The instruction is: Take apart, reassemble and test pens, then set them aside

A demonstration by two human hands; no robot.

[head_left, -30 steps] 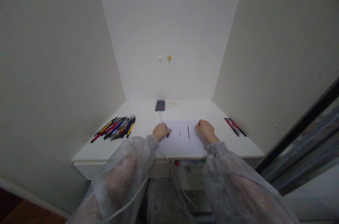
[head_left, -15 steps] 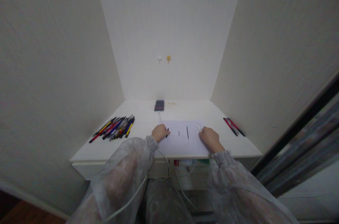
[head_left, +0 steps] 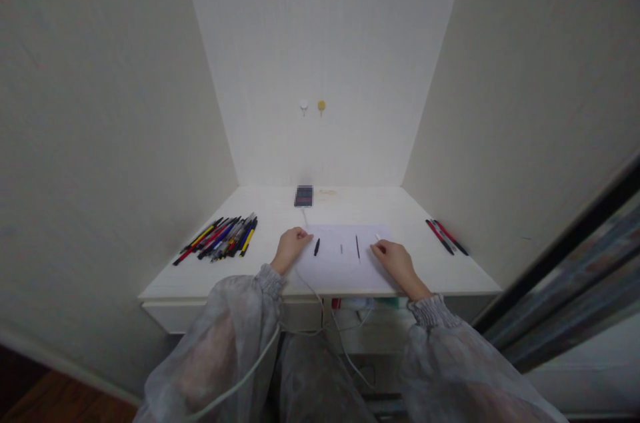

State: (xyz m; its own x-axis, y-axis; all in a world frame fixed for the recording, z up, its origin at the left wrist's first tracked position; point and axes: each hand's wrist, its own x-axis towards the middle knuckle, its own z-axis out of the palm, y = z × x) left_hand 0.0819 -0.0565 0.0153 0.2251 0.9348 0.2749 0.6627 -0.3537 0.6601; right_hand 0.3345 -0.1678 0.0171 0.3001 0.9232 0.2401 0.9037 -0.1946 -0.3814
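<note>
On a white sheet of paper (head_left: 325,273) lie a short black pen part (head_left: 317,247), a small spring-like piece (head_left: 341,249) and a thin dark pen refill (head_left: 358,247). My left hand (head_left: 291,248) is at the sheet's left edge, just left of the black part and apart from it. Its thumb and fingers hold nothing that I can see. Over the sheet's right side, my right hand (head_left: 397,263) has its fingertips pinched together near the refill. The tip of a white pen barrel (head_left: 378,236) shows beyond its fingers; whether they grip it is hidden.
A pile of many-coloured pens (head_left: 223,238) lies on the left of the white desk (head_left: 270,210). Several red and black pens (head_left: 445,236) lie at the right. A phone-like dark device (head_left: 303,196) with a cable sits at the back. A white cable (head_left: 250,373) crosses my left sleeve.
My left hand has let go of the black pen part and drawn left. My right fingertips have shifted left past the white barrel. The view has tilted slightly.
</note>
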